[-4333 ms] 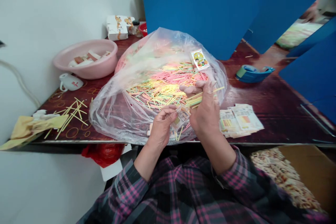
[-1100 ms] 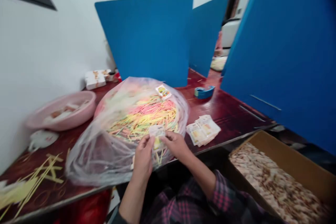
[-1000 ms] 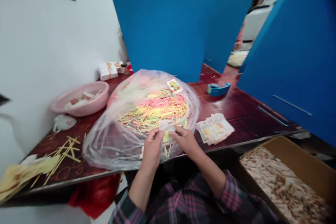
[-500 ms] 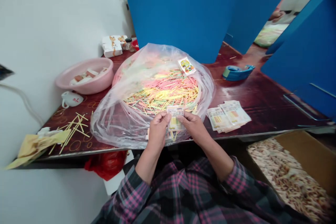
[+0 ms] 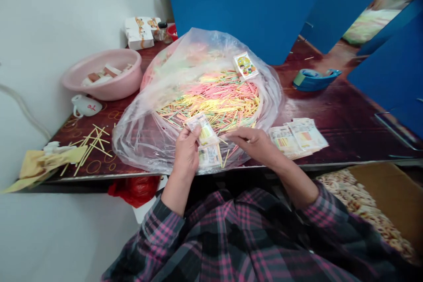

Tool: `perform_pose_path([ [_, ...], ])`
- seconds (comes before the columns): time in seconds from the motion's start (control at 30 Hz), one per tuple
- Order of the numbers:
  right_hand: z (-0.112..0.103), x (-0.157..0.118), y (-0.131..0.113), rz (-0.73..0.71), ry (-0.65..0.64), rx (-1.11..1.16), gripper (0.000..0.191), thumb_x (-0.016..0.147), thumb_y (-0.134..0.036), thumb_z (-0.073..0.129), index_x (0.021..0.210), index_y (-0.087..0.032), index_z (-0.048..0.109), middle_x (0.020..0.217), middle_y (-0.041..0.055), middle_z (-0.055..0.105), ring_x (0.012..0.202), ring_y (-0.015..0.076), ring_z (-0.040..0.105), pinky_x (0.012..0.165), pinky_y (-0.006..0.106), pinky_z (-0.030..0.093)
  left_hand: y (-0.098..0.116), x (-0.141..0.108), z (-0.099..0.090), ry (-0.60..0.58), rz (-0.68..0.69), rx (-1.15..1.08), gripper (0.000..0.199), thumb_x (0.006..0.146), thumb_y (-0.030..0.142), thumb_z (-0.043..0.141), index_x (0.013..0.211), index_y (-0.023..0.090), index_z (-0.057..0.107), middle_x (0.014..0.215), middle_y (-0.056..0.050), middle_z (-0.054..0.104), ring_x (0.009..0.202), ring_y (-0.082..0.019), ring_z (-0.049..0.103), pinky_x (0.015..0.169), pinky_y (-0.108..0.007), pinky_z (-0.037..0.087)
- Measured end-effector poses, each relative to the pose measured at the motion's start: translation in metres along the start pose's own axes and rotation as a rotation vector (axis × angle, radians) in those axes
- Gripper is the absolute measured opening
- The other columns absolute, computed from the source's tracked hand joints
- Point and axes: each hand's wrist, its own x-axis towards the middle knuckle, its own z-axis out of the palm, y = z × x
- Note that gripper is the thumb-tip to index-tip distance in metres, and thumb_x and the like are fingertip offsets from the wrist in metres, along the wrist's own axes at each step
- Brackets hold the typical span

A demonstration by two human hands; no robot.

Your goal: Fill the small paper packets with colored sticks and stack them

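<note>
My left hand (image 5: 187, 150) pinches a small printed packet (image 5: 203, 130) at the front of the clear plastic bag (image 5: 132, 141). Another printed packet (image 5: 210, 156) lies just beneath it. My right hand (image 5: 253, 143) is over the bag's front right, its thumb and fingers close together; whether something thin is between them is too small to tell. Behind the hands, the open bag holds a heap of thin pink, yellow and green sticks (image 5: 224, 101). A white card pack with a cartoon print (image 5: 246, 66) rests on the bag's right side. Stacked printed packets (image 5: 299, 137) lie right of my right hand.
A pink basin (image 5: 109, 90) and a white mug (image 5: 86, 106) stand left. Loose yellow sticks (image 5: 95, 141) and yellow paper (image 5: 46, 163) lie at the front left. A blue tape dispenser (image 5: 315, 81) sits right, before blue panels (image 5: 238, 4).
My right hand has let go of the packet and moved right. My left hand has moved left with the packet, now tilted. The view has shifted, and the lower packet shows more.
</note>
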Motion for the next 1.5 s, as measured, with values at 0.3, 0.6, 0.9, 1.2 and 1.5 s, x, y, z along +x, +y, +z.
perform_pose_path([
  [0.3, 0.014, -0.020, 0.027, -0.284, -0.292, -0.470, 0.021, 0.094, -0.014, 0.058, 0.090, -0.021, 0.078, 0.099, 0.0097, 0.074, 0.094, 0.0218, 0.065, 0.089, 0.037, 0.051, -0.014, -0.004, -0.006, 0.009, -0.101, -0.158, 0.019, 0.077, 0.013, 0.079, 0.093, 0.016, 0.070, 0.091, 0.000, 0.078, 0.083, -0.012, 0.073, 0.089, -0.023, 0.056],
  [0.6, -0.002, 0.000, 0.017, 0.071, -0.030, -0.119, 0.016, 0.091, -0.027, 0.059, 0.086, -0.021, 0.073, 0.082, 0.0038, 0.074, 0.077, 0.0181, 0.066, 0.074, 0.031, 0.050, -0.016, -0.002, -0.013, 0.009, -0.123, -0.138, 0.026, 0.073, 0.019, 0.085, 0.092, 0.018, 0.068, 0.094, 0.000, 0.077, 0.086, -0.012, 0.072, 0.093, -0.025, 0.054],
  [0.9, 0.001, 0.017, 0.000, 0.366, 0.051, 0.403, 0.024, 0.080, -0.043, 0.070, 0.076, -0.020, 0.065, 0.066, -0.0028, 0.062, 0.060, 0.0120, 0.055, 0.059, 0.025, 0.048, -0.001, -0.008, -0.010, -0.137, -0.111, 0.099, 0.031, 0.064, 0.036, 0.089, 0.081, 0.018, 0.071, 0.078, -0.001, 0.073, 0.072, -0.015, 0.067, 0.075, -0.027, 0.052],
  [1.2, -0.023, 0.027, 0.001, 0.372, 0.128, 0.646, 0.026, 0.078, -0.045, 0.073, 0.074, -0.022, 0.062, 0.069, -0.0009, 0.065, 0.061, 0.0122, 0.056, 0.063, 0.027, 0.047, -0.008, -0.008, 0.009, -0.202, -0.153, 0.270, 0.034, 0.062, 0.042, 0.091, 0.078, 0.018, 0.074, 0.081, -0.002, 0.074, 0.076, -0.017, 0.066, 0.077, -0.028, 0.050],
  [1.5, -0.025, 0.020, -0.006, 0.339, 0.016, 0.555, 0.030, 0.077, -0.050, 0.075, 0.084, -0.021, 0.072, 0.073, -0.0008, 0.067, 0.065, 0.0129, 0.057, 0.061, 0.026, 0.047, 0.005, 0.005, 0.035, -0.543, -0.129, 0.356, 0.018, 0.071, 0.034, 0.084, 0.078, 0.019, 0.077, 0.094, -0.007, 0.075, 0.093, -0.025, 0.068, 0.088, -0.035, 0.049],
])
